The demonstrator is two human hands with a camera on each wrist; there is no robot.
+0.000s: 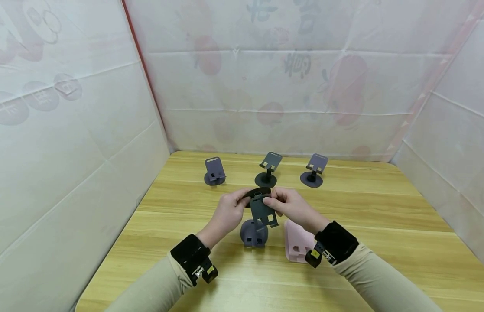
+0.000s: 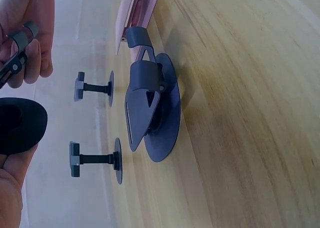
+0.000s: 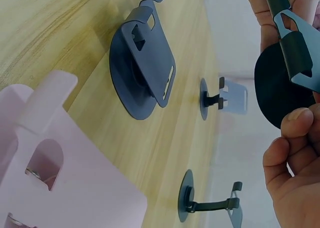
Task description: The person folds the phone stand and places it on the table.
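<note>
Both hands hold a dark grey phone stand (image 1: 261,208) in the air above the table's middle. My left hand (image 1: 230,212) grips its round black base (image 1: 258,192) (image 2: 17,125) (image 3: 275,88). My right hand (image 1: 290,207) pinches its grey plate (image 1: 264,212) (image 3: 297,48) near the top edge. Directly beneath them a folded blue-grey stand (image 1: 253,234) (image 2: 150,108) (image 3: 145,73) lies on the table, and a pink stand (image 1: 298,242) (image 3: 60,173) lies flat beside it under my right forearm.
Three opened stands line the far side of the wooden table (image 1: 382,242): a purple-grey one (image 1: 214,171), a dark one (image 1: 268,169) and a purple one (image 1: 313,170). White sheet walls (image 1: 70,130) close in the left, back and right.
</note>
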